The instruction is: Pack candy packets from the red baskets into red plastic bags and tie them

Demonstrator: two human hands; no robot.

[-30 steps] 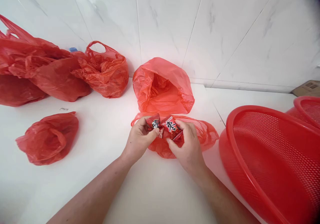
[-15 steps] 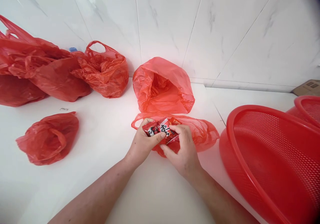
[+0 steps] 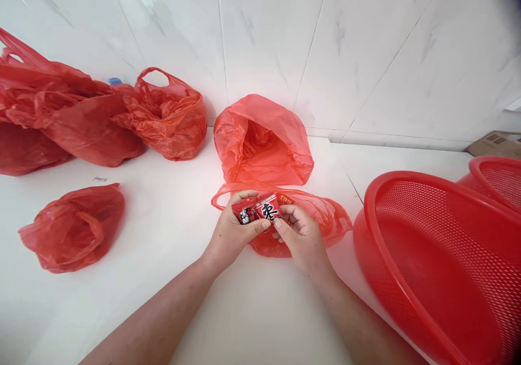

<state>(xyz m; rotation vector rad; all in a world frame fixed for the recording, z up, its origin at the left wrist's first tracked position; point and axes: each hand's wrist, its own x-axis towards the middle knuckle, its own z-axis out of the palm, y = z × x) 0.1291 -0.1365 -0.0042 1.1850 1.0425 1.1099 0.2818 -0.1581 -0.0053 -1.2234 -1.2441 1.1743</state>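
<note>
Several small red snack packets with black and white printing (image 3: pixel 267 208) are bunched between my hands, the middle one showing a large black character. My left hand (image 3: pixel 238 224) grips them from the left, thumb across the front. On the right side, my right hand (image 3: pixel 299 232) pinches the same packets, thumb in front and fingers partly hidden behind. Beneath both hands a flattened red plastic bag (image 3: pixel 329 221) lies on the white table. Just behind it, another red plastic bag (image 3: pixel 280 158) stands with its mouth gaping toward me.
Filled red bags (image 3: pixel 97 128) and a smaller one with a loop handle (image 3: pixel 175 120) line the wall at left. A crumpled red bag (image 3: pixel 73 226) lies at front left. Red mesh baskets (image 3: pixel 378 234) occupy the right, with a cardboard box (image 3: pixel 494 145) behind.
My right thumb has moved up onto the front of the middle packet, and my right fingers have curled behind the packets. The view has shifted slightly.
</note>
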